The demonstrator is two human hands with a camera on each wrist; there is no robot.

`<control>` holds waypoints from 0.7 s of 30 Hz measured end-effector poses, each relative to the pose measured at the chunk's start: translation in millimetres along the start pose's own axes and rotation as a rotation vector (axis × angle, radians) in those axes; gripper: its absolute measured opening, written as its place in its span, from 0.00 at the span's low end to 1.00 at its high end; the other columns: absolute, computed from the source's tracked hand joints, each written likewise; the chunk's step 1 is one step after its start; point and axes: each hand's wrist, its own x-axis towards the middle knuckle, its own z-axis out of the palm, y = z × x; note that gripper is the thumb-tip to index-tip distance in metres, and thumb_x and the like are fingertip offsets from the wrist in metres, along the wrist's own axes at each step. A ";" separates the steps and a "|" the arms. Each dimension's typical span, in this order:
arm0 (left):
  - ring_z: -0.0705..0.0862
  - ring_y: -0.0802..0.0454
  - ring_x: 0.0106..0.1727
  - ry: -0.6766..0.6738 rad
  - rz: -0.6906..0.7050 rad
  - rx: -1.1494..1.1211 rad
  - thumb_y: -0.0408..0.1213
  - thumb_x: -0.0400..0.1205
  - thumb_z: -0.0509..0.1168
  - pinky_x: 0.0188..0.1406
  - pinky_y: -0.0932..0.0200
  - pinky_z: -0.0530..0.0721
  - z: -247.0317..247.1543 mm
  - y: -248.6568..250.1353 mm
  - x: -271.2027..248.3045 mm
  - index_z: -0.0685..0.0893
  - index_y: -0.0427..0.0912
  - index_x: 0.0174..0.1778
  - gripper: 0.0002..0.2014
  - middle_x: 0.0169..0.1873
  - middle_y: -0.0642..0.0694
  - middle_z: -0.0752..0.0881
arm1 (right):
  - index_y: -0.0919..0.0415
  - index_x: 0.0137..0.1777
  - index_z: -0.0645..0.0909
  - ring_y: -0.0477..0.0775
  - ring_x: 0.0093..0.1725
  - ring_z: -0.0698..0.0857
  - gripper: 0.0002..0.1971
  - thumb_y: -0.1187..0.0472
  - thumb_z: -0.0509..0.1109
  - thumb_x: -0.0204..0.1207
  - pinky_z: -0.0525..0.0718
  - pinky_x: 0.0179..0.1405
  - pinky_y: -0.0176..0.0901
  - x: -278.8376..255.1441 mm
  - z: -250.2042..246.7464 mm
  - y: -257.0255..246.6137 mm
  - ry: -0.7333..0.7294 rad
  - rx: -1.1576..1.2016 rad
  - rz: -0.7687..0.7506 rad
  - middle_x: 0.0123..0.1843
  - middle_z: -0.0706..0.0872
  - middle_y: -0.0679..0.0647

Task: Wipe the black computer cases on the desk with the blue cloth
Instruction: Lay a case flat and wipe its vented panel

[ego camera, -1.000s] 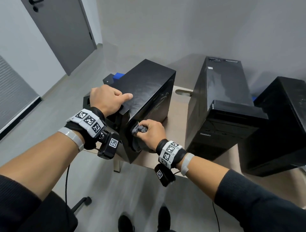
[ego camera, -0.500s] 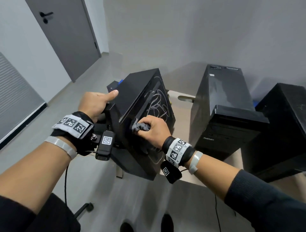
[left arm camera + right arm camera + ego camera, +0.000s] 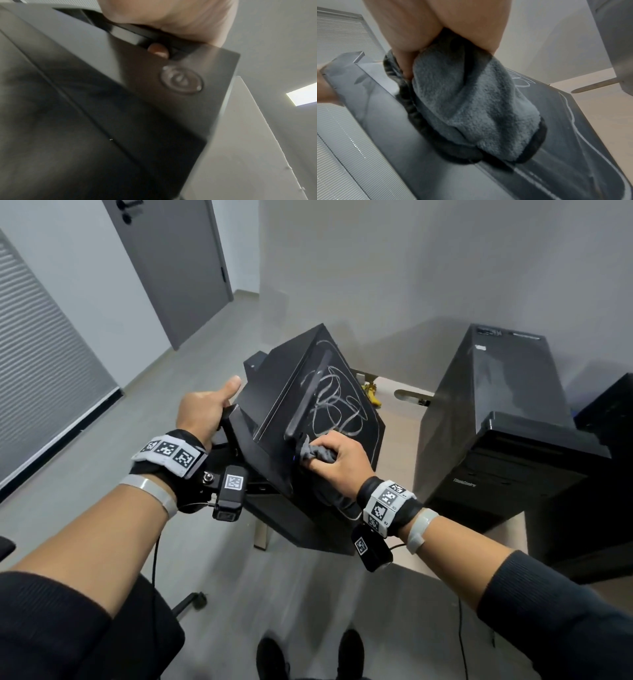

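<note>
I've got the nearest black computer case [image 3: 308, 419] tipped up on one edge at the centre of the frame, its scribbled side panel facing me. My left hand [image 3: 202, 412] is wrapped round the handle at the case's top front corner, thumb sticking out; in the left wrist view a fingertip [image 3: 158, 50] shows curled under that bar. My right hand [image 3: 337, 455] has the blue cloth [image 3: 315, 453] bunched in a closed fist and pressed on the panel, right at the lower end of the white scribble [image 3: 337, 409].

The risk, as I read it: the case is balanced at the near left corner of the table [image 3: 400, 419], part of it hanging past the rim over the floor. Push too hard with the cloth and it could slide or topple off, since only my left grip steadies it. That handle may flex, too.

Room to work: open panel runs up and right of the cloth. The second case [image 3: 496, 419] stands well apart at right, with bare table between, so my elbow has space. A third case [image 3: 609, 412] sits at the far right edge.
</note>
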 end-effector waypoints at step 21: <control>0.76 0.45 0.33 -0.058 -0.522 -0.338 0.56 0.43 0.87 0.41 0.45 0.75 -4.8 -151.7 4.2 0.86 0.43 0.35 0.31 0.32 0.42 0.79 | 0.52 0.52 0.87 0.54 0.48 0.82 0.10 0.54 0.75 0.71 0.80 0.51 0.50 -8.7 26.4 14.6 -0.121 -0.282 0.097 0.47 0.82 0.53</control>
